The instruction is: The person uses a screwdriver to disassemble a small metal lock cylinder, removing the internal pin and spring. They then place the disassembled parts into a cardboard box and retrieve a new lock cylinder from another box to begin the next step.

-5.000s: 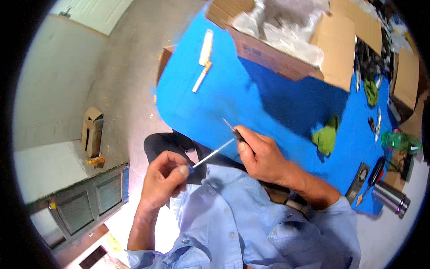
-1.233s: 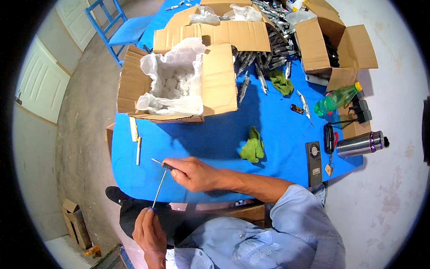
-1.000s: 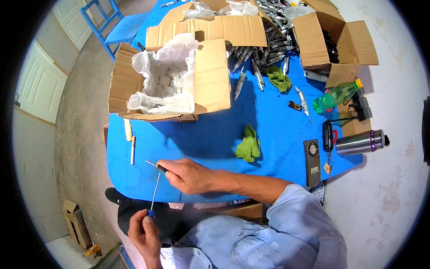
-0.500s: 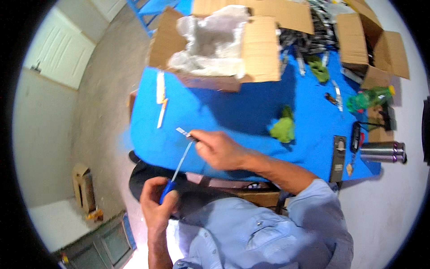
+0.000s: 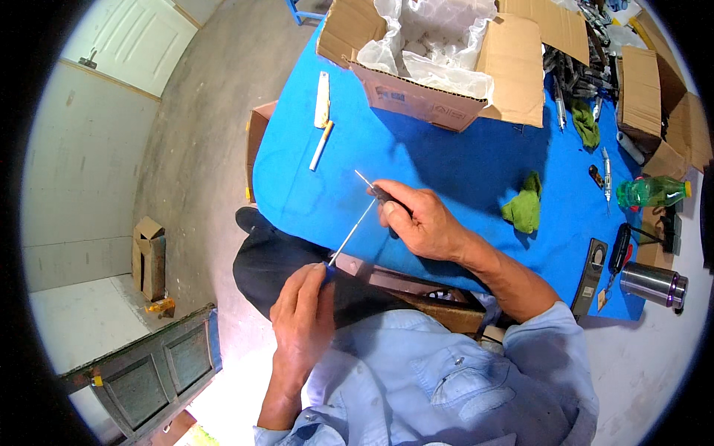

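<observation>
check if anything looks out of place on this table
Mildly odd: a cigarette lies loose on the blue table, and a green cloth sits crumpled nearer the right side. Both look casually dropped rather than put away.

mostly hiding blue screwdriver handle in left hand, bared half a second ago, now viewing cardboard box at one o'clock, not twelve

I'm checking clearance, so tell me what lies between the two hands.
The head view shows a thin metal shaft there, part of the blue-handled tool in the left hand, running up to the dark piece in the right hand.
</observation>
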Tool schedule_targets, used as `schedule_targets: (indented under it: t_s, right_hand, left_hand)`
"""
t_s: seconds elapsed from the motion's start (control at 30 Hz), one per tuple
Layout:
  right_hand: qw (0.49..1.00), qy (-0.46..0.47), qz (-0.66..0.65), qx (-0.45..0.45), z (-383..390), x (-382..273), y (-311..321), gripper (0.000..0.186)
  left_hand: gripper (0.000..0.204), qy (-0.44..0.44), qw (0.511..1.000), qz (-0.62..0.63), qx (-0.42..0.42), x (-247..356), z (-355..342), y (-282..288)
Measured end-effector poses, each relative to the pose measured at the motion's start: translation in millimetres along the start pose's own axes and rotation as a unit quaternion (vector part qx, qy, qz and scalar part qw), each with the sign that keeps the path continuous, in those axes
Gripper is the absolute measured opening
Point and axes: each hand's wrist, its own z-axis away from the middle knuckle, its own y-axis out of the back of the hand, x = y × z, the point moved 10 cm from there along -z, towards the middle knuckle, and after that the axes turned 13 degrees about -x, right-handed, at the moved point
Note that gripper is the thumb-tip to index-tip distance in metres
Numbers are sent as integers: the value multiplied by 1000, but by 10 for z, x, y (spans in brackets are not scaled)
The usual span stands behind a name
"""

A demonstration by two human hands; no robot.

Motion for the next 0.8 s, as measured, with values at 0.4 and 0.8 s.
schedule_targets:
  t_s: [0.4, 0.8]
  right_hand:
    - [998, 33, 12, 50, 8, -41, 35, 27]
    - [999, 21, 29, 36, 1, -53, 10, 34]
  left_hand:
    - [30, 266, 861, 427, -77, -571, 131, -339]
    - [33, 290, 822, 483, -85, -688, 135, -375]
